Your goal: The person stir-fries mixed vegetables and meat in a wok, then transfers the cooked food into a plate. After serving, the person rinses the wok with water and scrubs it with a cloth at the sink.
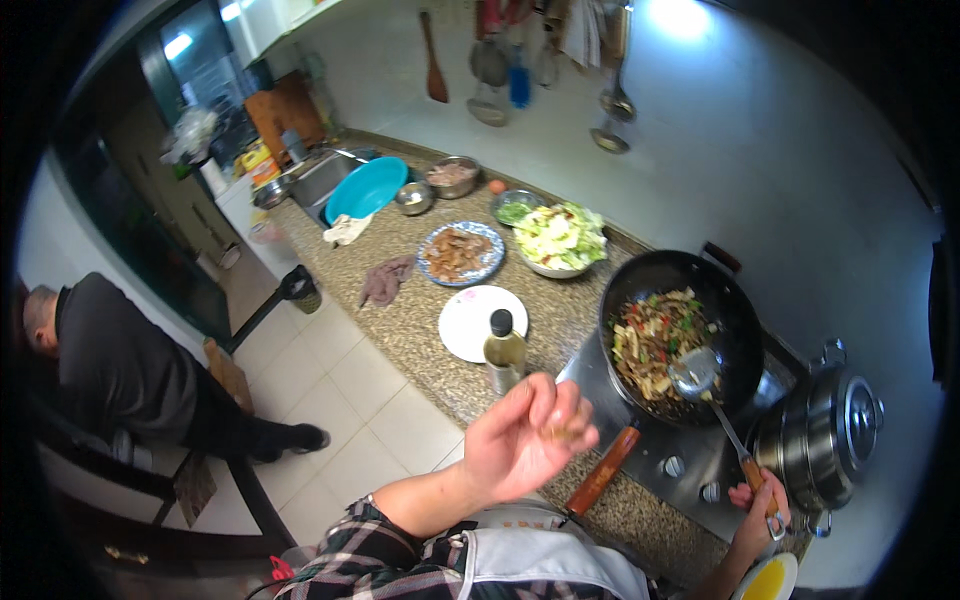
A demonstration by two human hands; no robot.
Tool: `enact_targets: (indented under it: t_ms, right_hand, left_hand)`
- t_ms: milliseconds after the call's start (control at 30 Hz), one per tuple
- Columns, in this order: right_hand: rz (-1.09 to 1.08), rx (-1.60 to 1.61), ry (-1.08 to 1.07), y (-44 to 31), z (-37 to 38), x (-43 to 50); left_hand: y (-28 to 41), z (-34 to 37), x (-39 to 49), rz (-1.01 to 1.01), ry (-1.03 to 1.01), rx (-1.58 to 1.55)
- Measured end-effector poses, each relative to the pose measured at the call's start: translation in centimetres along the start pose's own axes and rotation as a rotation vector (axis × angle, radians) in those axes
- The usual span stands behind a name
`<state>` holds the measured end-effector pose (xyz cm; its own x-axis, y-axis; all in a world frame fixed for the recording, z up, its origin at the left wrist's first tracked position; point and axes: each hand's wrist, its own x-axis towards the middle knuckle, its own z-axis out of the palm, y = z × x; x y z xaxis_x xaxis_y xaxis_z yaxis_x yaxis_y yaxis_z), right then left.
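Observation:
My right hand (763,502) grips the wooden handle of a metal spatula (726,429). Its blade rests in a black wok (739,337), among a stir-fry (652,352) of brown strips with red and green pieces. My left hand (529,442) is raised palm up with curled fingers, near the wok's wooden handle (607,465). Something small and brownish shows at its fingers, too blurred to tell whether it is held. Just beyond that hand stands a dark-capped bottle (504,352), beside a white plate (469,311).
A stacked steel pot (814,435) stands right of the wok. Along the granite counter (397,315) are a plate of sliced meat (457,255), a bowl of chopped cabbage (559,240) and a teal basin (367,187) at the sink. Another person (135,360) bends over at far left.

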<state>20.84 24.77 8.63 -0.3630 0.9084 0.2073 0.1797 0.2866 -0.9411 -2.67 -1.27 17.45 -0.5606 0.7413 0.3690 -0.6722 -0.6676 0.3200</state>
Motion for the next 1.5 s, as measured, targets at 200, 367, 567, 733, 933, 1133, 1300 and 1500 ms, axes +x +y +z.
enact_targets:
  t_ms: [200, 367, 567, 733, 933, 1133, 1300, 1500]
  right_hand:
    - [-0.051, 0.03, -0.167, -2.5, 0.5, -0.2]
    - [-0.183, 0.141, -0.06, -3.1, 1.5, -0.3]
    - [-0.288, 0.051, -0.044, -2.3, 1.2, 0.0]
    - [-0.154, -0.016, -0.063, -4.5, 1.0, -0.6]
    - [-0.169, -0.014, -0.11, -5.9, 1.3, -1.1]
    - [-0.051, -0.119, 0.011, -3.3, 0.2, -0.8]
    - [-0.01, -0.107, 0.065, -3.4, -0.1, -1.4]
    - [-0.183, -0.168, -0.056, -6.8, 0.5, -1.5]
  left_hand:
    - [3.5, 4.9, -0.9, 0.282, -0.77, 0.152]
    - [5.9, 7.3, -2.9, 0.332, -0.765, 0.285]
    - [6.3, 7.2, -3.6, 0.422, -0.763, 0.255]
    - [6.1, 5.7, -1.8, 0.546, -0.843, 0.162]
    - [7.0, 4.4, -1.2, 0.464, -0.861, 0.13]
    - [7.5, 5.1, -2.2, 0.284, -0.709, 0.024]
    - [7.9, 4.0, -2.2, 0.303, -0.62, 0.018]
    - [6.2, -1.1, -3.7, 0.267, -0.261, 0.224]
